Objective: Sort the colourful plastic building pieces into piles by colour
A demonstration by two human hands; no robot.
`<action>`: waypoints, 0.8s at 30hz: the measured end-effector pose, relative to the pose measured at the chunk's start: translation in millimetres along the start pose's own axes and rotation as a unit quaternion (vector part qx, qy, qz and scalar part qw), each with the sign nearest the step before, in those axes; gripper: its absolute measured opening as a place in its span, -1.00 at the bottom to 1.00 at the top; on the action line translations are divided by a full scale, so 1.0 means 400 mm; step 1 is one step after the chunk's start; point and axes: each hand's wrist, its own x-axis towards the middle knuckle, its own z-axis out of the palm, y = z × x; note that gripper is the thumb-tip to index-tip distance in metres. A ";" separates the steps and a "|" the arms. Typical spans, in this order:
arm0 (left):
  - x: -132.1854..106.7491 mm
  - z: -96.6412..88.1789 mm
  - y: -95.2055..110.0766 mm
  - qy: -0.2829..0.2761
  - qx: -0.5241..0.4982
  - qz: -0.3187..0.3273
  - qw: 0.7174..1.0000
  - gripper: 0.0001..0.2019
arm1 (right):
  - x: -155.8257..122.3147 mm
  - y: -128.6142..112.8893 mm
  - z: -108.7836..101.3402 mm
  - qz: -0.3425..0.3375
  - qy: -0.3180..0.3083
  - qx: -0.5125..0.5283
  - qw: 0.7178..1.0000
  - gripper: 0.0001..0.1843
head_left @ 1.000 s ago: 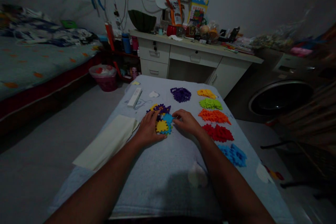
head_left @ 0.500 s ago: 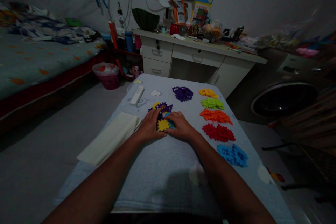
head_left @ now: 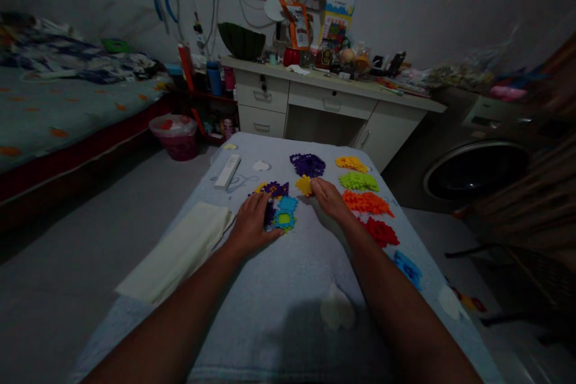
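My right hand [head_left: 327, 195] pinches a yellow toothed building piece [head_left: 304, 185] and holds it over the cloth, just below the purple pile [head_left: 308, 164]. Beside the joined blue pieces [head_left: 287, 204] rests my left hand [head_left: 253, 218], thumb and fingers spread apart around their left side. A green piece [head_left: 283, 218] shows through the opening in the lower blue one. Purple pieces [head_left: 275, 189] and a bit of yellow lie at the far end of this assembly, partly hidden by my left fingers.
Down the right side run piles of yellow [head_left: 351, 163], green [head_left: 359, 180], orange [head_left: 368, 202], red [head_left: 381, 232] and blue pieces [head_left: 407, 269]. On the left lie a white folded cloth [head_left: 175, 252] and a white box [head_left: 227, 171]. A desk [head_left: 333, 87] stands beyond.
My right hand has lifted the yellow piece off the assembly and carried it right and away from me. The blue and green pieces are uncovered. My left hand stays beside them.
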 end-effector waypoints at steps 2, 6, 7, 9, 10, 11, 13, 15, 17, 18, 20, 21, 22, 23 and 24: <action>0.003 0.001 0.001 0.004 0.010 -0.001 1.000 -0.11 | 0.038 0.044 -0.040 0.020 0.021 0.008 1.000 -0.63; 0.008 0.002 0.002 0.010 0.020 -0.009 1.000 -0.17 | 0.113 0.134 -0.137 0.127 0.125 0.011 0.984 -0.71; 0.008 0.002 0.002 0.011 0.020 -0.009 1.000 -0.18 | 0.130 0.154 -0.161 0.155 0.160 0.018 0.975 -0.74; 0.008 0.003 0.001 0.013 0.020 -0.007 1.000 -0.19 | 0.158 0.187 -0.202 0.212 0.233 0.048 0.948 -0.84; 0.008 0.004 0.000 0.012 0.022 -0.006 1.000 -0.20 | 0.171 0.201 -0.219 0.239 0.264 0.068 0.932 -0.90; 0.007 0.005 -0.001 0.012 0.024 -0.006 1.000 -0.21 | 0.182 0.213 -0.233 0.265 0.292 0.086 0.915 -0.95; 0.007 0.008 -0.003 0.011 0.026 -0.005 1.000 -0.22 | 0.203 0.231 -0.252 0.308 0.325 0.106 0.888 -0.89; 0.006 0.010 -0.005 0.010 0.026 -0.006 1.000 -0.23 | 0.221 0.247 -0.260 0.340 0.323 0.092 0.878 -0.81; 0.005 0.013 -0.007 0.010 0.026 -0.009 1.000 -0.22 | 0.238 0.262 -0.261 0.362 0.303 0.066 0.879 -0.75; 0.005 0.014 -0.009 0.010 0.026 -0.011 1.000 -0.22 | 0.246 0.269 -0.260 0.370 0.291 0.054 0.881 -0.74; 0.005 0.015 -0.010 0.011 0.026 -0.016 0.999 -0.20 | 0.261 0.283 -0.254 0.379 0.275 0.036 0.883 -0.72; 0.005 0.015 -0.011 0.011 0.026 -0.017 0.999 -0.19 | 0.268 0.288 -0.250 0.380 0.269 0.029 0.885 -0.72; 0.006 0.014 -0.011 0.010 0.026 -0.018 0.999 -0.18 | 0.275 0.293 -0.245 0.380 0.262 0.021 0.887 -0.71; 0.006 0.014 -0.010 0.008 0.028 -0.020 0.999 -0.18 | 0.281 0.296 -0.239 0.381 0.254 0.012 0.889 -0.70; 0.007 0.013 -0.009 0.006 0.030 -0.022 0.999 -0.18 | 0.286 0.298 -0.233 0.381 0.247 0.003 0.891 -0.69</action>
